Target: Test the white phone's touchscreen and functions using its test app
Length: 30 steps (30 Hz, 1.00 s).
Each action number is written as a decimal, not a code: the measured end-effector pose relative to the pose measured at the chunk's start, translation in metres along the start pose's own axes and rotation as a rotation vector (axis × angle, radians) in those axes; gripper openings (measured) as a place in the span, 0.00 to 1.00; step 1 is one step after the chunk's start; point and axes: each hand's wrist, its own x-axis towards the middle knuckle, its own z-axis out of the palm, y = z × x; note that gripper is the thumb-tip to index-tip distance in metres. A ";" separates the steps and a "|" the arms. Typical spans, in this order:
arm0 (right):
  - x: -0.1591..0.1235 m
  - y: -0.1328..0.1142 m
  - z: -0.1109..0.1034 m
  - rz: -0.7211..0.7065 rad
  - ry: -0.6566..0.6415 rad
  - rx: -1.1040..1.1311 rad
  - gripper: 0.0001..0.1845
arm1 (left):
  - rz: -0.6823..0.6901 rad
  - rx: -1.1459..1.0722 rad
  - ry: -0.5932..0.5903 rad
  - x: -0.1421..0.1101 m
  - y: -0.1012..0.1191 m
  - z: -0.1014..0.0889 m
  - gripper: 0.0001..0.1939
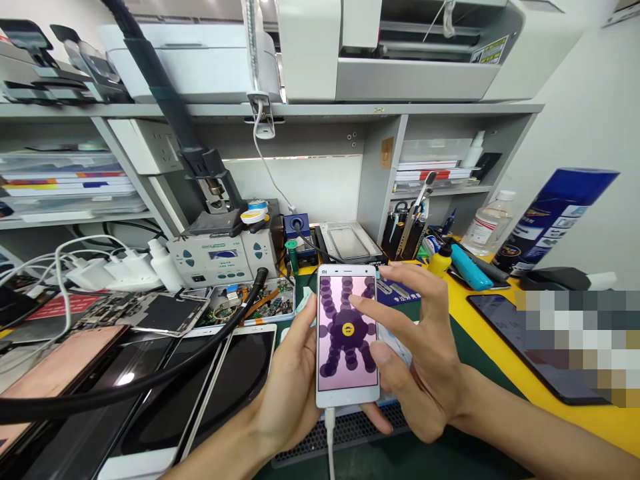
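Observation:
A white smartphone (347,395) stands upright in front of me, its lit pink screen covered with dark round dots and a yellow circle in the middle. My left hand (285,387) holds it from the left side, thumb along the edge and a fingertip showing below. On the right, my right hand (425,353) has its fingers apart and holds nothing. Its index fingertip is over the upper screen, and the thumb is near the right edge; whether they touch the glass I cannot tell. A white charging cable (330,437) runs down from the phone's bottom.
Several phones (240,373) lie at left under a black hose (175,377). Behind are a tray of circuit parts (275,293) and a grey soldering station (220,257). At right stand a blue spray can (555,213) and a clear bottle (487,227); a dark phone (525,347) lies nearer.

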 end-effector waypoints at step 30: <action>0.001 -0.002 -0.001 -0.012 0.004 0.022 0.25 | 0.012 -0.010 -0.043 0.001 0.000 0.000 0.31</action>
